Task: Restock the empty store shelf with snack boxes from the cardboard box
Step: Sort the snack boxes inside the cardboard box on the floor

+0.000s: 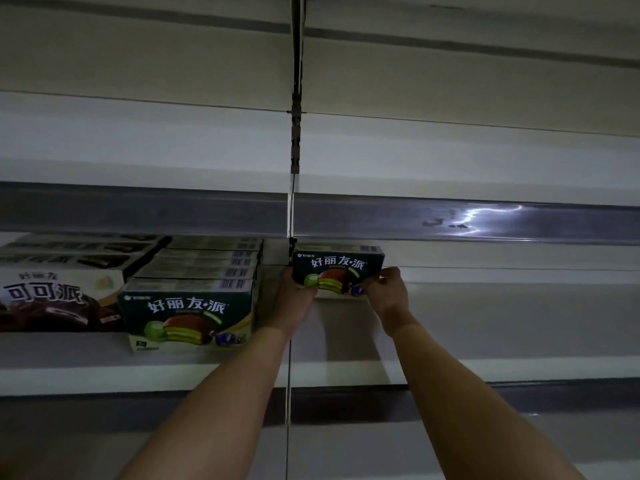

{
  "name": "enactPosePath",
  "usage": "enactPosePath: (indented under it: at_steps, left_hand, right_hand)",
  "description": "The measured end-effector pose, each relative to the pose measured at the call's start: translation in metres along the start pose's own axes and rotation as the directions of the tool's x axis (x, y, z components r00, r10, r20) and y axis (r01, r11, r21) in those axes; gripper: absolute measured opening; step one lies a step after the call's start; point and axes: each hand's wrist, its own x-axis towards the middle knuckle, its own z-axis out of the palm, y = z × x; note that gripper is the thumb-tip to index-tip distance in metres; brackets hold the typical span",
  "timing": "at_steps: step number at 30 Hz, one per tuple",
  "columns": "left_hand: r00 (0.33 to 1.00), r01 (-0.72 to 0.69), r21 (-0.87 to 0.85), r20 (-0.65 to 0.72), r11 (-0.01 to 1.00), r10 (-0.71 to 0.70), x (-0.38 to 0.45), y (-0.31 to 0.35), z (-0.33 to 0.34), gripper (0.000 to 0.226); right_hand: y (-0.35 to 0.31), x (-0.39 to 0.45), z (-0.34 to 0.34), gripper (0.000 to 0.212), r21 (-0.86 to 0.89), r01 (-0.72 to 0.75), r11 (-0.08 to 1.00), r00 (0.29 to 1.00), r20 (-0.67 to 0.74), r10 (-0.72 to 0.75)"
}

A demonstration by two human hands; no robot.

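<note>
Shelf (485, 327) lay bare right of the dark-green snack box (337, 268); my left hand (298, 294) and right hand (388, 292) gripped its lower corners.

We reach both bare forearms up and forward, converging toward the middle. Our left hand (295, 293) grips the lower left corner of the snack box (337, 268), fingers curled round its edge. Our right hand (388, 292) pinches the lower right corner, thumb and fingers (389, 271) bent, the wrist angled inward.
</note>
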Motion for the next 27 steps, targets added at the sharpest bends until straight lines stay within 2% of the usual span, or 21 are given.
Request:
enactPosePath:
  at_steps: [4, 7, 12, 20, 27]
  left_hand:
    - [0.999, -0.010, -0.010, -0.032, 1.000, 0.010, 0.005, 0.006, 0.003, 0.060]
    - [1.000, -0.021, -0.069, -0.009, 0.997, 0.020, 0.016, 0.003, 0.010, 0.055]
    - [1.000, -0.006, -0.135, 0.011, 0.991, 0.008, 0.031, -0.004, 0.016, 0.064]
    - [1.000, 0.018, -0.091, -0.005, 0.996, -0.019, 0.035, -0.007, 0.015, 0.063]
    - [0.999, 0.053, -0.005, -0.007, 0.999, -0.053, 0.016, 0.006, 0.010, 0.060]
  right_hand:
    - [0.005, 0.016, 0.008, 0.040, -0.025, -0.001, 1.000, 1.000, 0.011, 0.001]
    - [0.009, 0.026, 0.013, 0.041, -0.021, -0.004, 1.000, 1.000, 0.007, 0.004]
    - [0.013, 0.035, 0.020, 0.043, -0.009, -0.006, 1.000, 1.000, 0.006, 0.006]
    - [0.010, 0.029, 0.024, 0.050, -0.057, -0.021, 0.998, 1.000, 0.010, 0.022]
    - [-0.004, 0.008, 0.010, 0.055, -0.043, -0.074, 0.996, 0.993, 0.087, 0.078]
